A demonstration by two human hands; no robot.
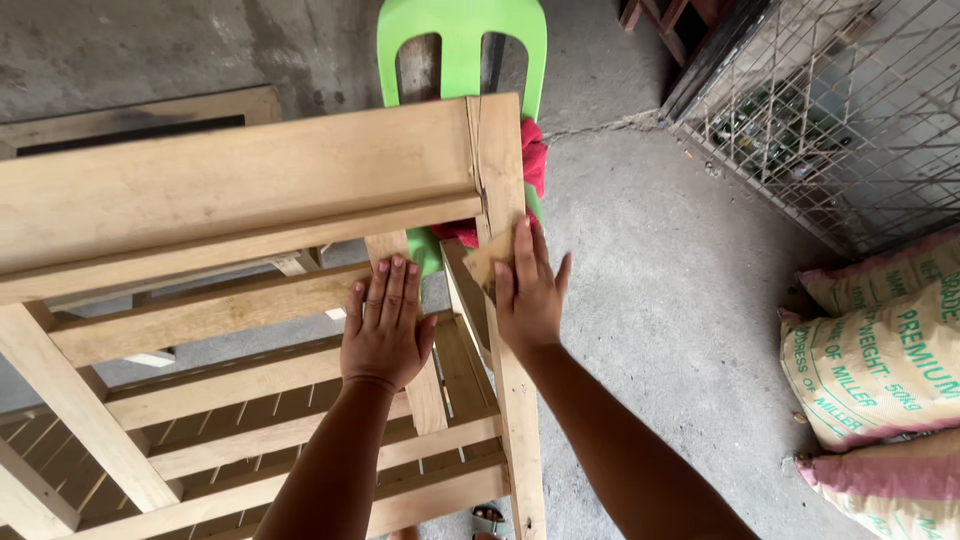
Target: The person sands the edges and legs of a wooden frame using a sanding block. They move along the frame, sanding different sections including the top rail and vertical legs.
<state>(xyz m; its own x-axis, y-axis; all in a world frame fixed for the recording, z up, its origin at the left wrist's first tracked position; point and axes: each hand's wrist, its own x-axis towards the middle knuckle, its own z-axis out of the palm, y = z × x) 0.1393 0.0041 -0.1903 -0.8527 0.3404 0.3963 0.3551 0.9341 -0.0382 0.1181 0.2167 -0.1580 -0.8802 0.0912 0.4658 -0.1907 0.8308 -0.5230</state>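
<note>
Pressing sandpaper [487, 262] — wooden frame [240, 190]

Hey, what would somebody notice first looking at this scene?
A pale wooden frame fills the left and centre, with the left hand flat on a slat and the right hand pressing a piece of sandpaper against its upright post. Behind it stands a bright green plastic chair; printed sacks lie right.

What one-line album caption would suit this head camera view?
Left hand flat on a wooden frame, right hand pressing sandpaper against its leg, green chair behind.
</note>
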